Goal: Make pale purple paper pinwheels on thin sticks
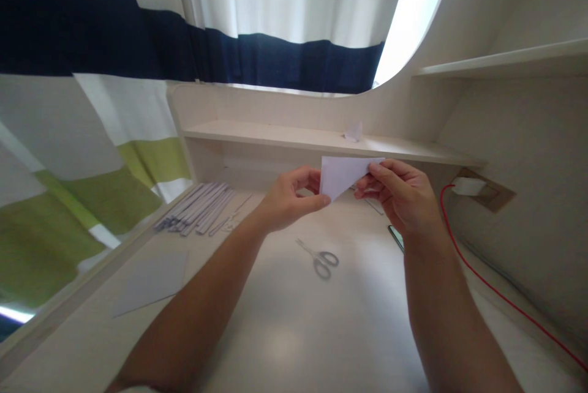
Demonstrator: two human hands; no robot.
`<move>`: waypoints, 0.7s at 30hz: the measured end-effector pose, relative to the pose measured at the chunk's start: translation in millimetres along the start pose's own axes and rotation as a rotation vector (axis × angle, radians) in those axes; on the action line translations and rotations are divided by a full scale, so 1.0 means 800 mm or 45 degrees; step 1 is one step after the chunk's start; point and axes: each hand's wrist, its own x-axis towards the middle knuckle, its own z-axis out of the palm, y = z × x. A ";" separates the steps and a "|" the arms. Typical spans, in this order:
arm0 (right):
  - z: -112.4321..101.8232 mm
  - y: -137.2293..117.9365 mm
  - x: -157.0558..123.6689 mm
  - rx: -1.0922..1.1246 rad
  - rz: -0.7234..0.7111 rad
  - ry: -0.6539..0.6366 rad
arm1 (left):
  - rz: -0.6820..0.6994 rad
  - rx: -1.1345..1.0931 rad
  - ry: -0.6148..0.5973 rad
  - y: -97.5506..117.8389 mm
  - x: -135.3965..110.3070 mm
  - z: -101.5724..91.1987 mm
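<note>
A white paper folded into a triangle (340, 174) is held up above the desk by both my hands. My left hand (289, 197) pinches its lower left edge between thumb and fingers. My right hand (402, 194) grips the right corner, fingers closed over it. Below them a pair of scissors (319, 258) lies flat on the desk (294, 332), apart from both hands.
Several paper strips (197, 209) lie in a row at the desk's far left. A white sheet (149, 280) lies nearer left. A small folded paper (353, 131) stands on the low shelf. A red cable (482, 283) runs from a wall plug (466, 186); a phone edge (395, 237) shows under my right wrist.
</note>
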 end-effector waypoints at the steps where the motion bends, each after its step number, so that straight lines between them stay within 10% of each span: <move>1: 0.000 0.000 0.001 0.030 -0.003 0.000 | -0.010 -0.002 -0.045 0.000 0.000 -0.001; 21: -0.006 -0.007 -0.008 -0.489 -0.284 -0.118 | 0.036 0.242 0.267 0.019 -0.003 -0.017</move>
